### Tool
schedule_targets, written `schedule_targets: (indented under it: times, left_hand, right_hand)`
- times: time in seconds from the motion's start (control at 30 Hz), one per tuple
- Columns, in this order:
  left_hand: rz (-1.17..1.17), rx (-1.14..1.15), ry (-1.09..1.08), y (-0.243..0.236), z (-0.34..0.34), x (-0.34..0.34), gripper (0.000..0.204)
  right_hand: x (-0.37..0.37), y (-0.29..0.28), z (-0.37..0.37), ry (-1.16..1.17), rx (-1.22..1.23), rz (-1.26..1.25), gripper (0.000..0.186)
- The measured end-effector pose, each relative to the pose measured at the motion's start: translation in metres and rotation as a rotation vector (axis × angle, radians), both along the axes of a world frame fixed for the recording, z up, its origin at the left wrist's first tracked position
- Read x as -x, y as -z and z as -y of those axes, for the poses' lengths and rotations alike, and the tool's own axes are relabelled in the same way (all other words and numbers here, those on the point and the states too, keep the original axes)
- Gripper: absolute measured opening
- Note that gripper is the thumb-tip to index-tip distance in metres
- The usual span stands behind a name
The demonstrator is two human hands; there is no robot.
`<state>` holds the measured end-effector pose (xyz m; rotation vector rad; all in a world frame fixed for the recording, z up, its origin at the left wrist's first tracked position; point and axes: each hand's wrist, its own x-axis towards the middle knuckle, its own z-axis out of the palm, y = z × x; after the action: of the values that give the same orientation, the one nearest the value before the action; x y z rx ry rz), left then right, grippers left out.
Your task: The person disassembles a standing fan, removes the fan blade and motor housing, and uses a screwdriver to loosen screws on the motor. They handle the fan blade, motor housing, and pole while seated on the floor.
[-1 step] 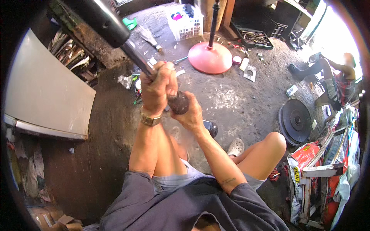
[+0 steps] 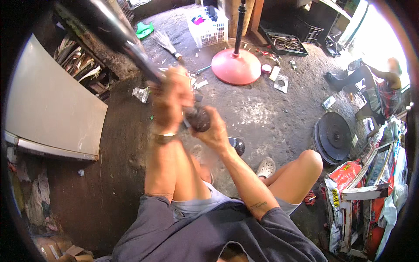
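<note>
A long dark pole slants from the upper left down to my hands, with a thicker black section at its far end. Around its lower, thinner metal part my left hand is wrapped, smeared by motion. Close beside it, my right hand grips a dark brown, rounded piece at the pole's lower end. Whether that piece is joined to the pole is hidden by my left fingers. Below the hands, a small black ribbed object shows between my legs.
Ahead stands a round pink base with a black post. Behind are a white basket and an open tool case. Stacked black discs, a white metal frame and a seated person are right. A grey cabinet is left.
My left hand and the pole have shifted slightly left and down, now blurred. My right hand has moved slightly, still gripping the brown piece.
</note>
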<state>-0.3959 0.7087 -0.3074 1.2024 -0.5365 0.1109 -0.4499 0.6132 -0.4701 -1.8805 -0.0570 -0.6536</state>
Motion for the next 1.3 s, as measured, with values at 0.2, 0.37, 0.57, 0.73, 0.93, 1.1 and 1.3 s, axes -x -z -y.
schedule_targets:
  times: [0.2,0.37,0.57,0.73,0.93,1.1,1.3]
  left_hand:
    - [0.37,0.101,0.271,-0.272,-0.13,-0.043,0.034]
    - [0.151,0.006,-0.041,-0.2,-0.114,-0.037,0.033]
    - [-0.226,-0.607,-0.641,0.033,-0.187,-0.008,0.041]
    - [-0.526,-1.104,-0.766,0.209,-0.234,0.117,0.04]
    - [-1.262,-1.111,-0.538,0.383,-0.258,0.329,0.052]
    - [-1.085,-1.304,-0.713,0.414,-0.269,0.351,0.055]
    - [-0.764,-1.15,-0.759,0.335,-0.246,0.24,0.052]
  right_hand:
    - [-0.006,-0.015,0.026,-0.075,-0.209,-0.218,0.071]
    - [-0.021,-0.018,0.058,0.036,-0.156,-0.196,0.077]
    - [-0.013,-0.019,0.067,-0.051,-0.112,-0.222,0.073]
    - [-0.014,-0.002,0.087,-0.008,-0.206,-0.036,0.065]
    - [-0.013,0.0,0.092,0.089,-0.3,0.037,0.059]
    - [-0.017,0.001,0.116,0.209,-0.196,-0.033,0.042]
    - [-0.013,0.032,0.099,0.5,0.242,-0.115,0.063]
